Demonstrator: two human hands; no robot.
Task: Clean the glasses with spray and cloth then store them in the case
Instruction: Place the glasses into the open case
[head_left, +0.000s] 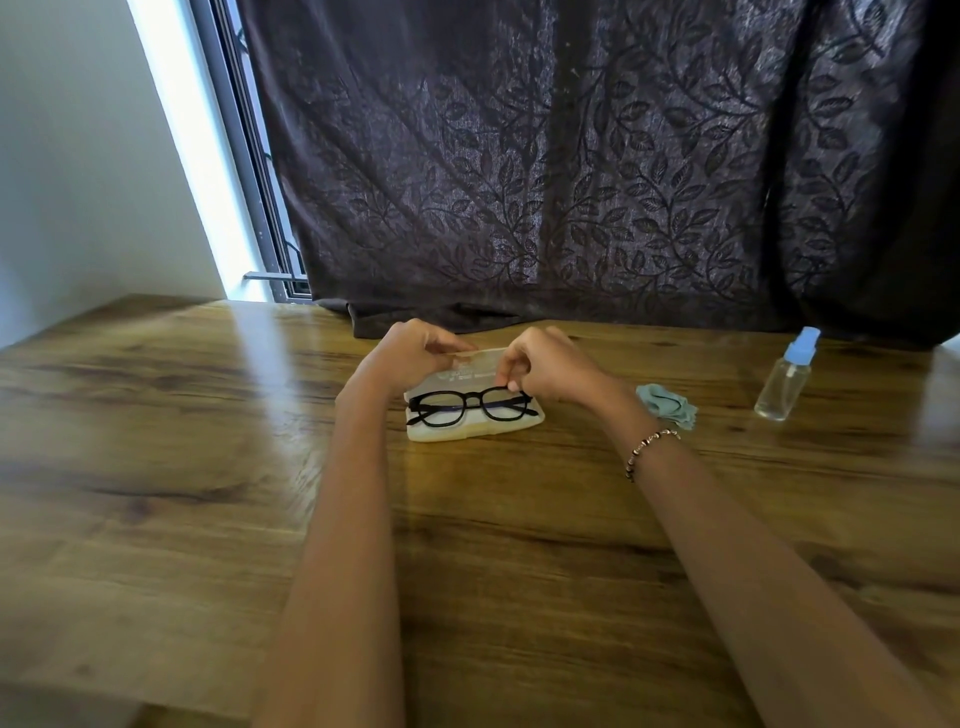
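Black glasses lie folded, lenses up, inside the open translucent case, mid-table on the wooden table. The case lid stands raised at the back. Left hand pinches the lid's top edge at its left end w/ curled fingers; right hand pinches the lid's right end, thumb tip just above the frame. Beaded bracelet on the right wrist. Crumpled teal cloth sits just right of the case; spray bottle w/ blue cap stands upright further right, apart from both. Dark leaf-pattern curtain hangs behind.
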